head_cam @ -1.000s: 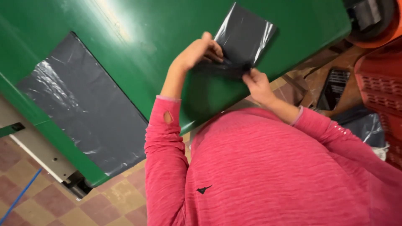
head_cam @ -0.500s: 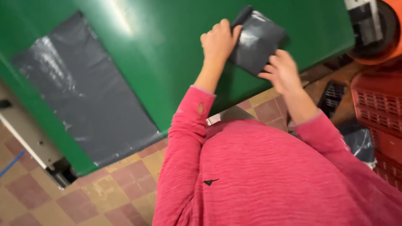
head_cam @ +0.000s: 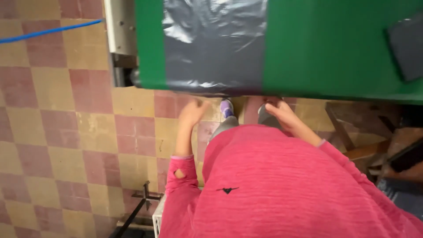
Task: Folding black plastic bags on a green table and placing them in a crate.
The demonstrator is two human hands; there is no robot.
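Head view: left hand (head_cam: 193, 113) fingers loosely apart, empty, just below the hanging edge of the grey plastic bag (head_cam: 214, 44) spread flat on the green tabletop (head_cam: 326, 48). Right hand (head_cam: 278, 111) fingers slightly curled, empty, beneath the tabletop edge. Folded grey bag (head_cam: 407, 46) lies far right of the fingers.

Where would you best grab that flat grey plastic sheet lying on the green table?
Probably at the grey plastic sheet's near edge, which hangs slightly over the green table rim. It lies flat, so coming from below and in front lets the left hand and right hand pinch that overhang.
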